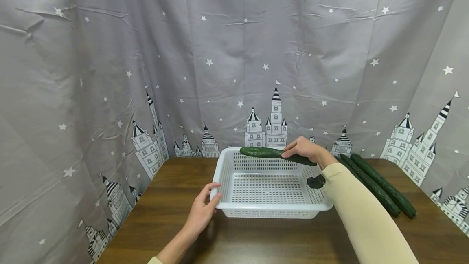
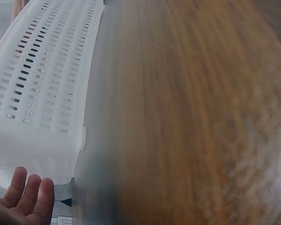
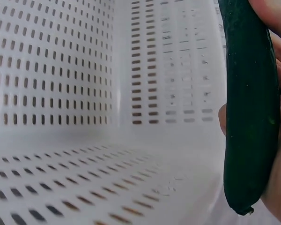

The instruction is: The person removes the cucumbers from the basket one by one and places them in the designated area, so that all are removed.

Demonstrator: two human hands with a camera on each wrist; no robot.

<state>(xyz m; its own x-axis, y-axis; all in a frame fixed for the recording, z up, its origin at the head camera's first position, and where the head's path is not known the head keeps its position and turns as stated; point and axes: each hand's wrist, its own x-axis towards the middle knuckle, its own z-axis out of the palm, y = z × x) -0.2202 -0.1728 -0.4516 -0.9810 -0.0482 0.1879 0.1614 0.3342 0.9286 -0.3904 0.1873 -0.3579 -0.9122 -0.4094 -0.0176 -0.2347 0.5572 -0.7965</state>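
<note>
A long dark green cucumber [image 1: 260,152] is held in my right hand [image 1: 302,148], above the far side of a white perforated plastic basket [image 1: 271,206]. The right wrist view shows this cucumber [image 3: 250,108] up close, the hand's fingers wrapped round it and the basket wall [image 3: 61,61] beside it. My left hand [image 1: 203,205] grips the basket's rim at the near left corner, thumb on top. Several fingers [image 2: 44,197] of that hand lie against the basket's outside in the left wrist view. No cucumber shows on the visible basket floor.
Two more cucumbers [image 1: 384,178] lie side by side on the brown wooden table [image 1: 165,199], right of the basket, partly behind my right forearm. A black object [image 1: 316,181] sits by my right wrist. A grey curtain [image 1: 234,52] with castles and stars hangs behind.
</note>
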